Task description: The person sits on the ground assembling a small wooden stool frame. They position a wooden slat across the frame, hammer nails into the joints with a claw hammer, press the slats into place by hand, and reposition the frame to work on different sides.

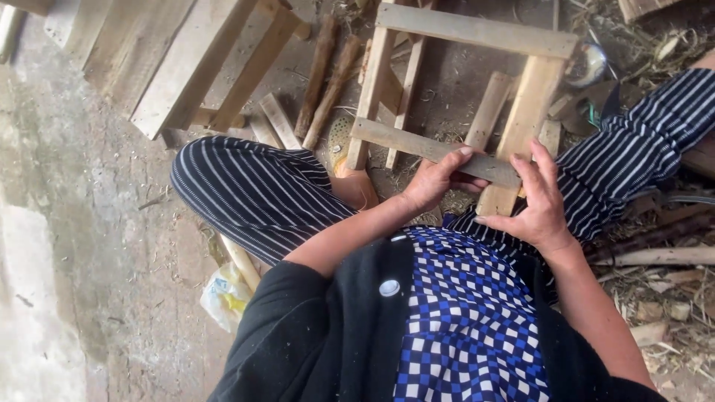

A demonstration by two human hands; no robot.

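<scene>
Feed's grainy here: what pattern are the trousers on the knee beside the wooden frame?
Dark trousers with thin white stripes, clearest in the head view.

Black jacket (one pale button), blue-checked top, navy pinstriped trousers
</scene>
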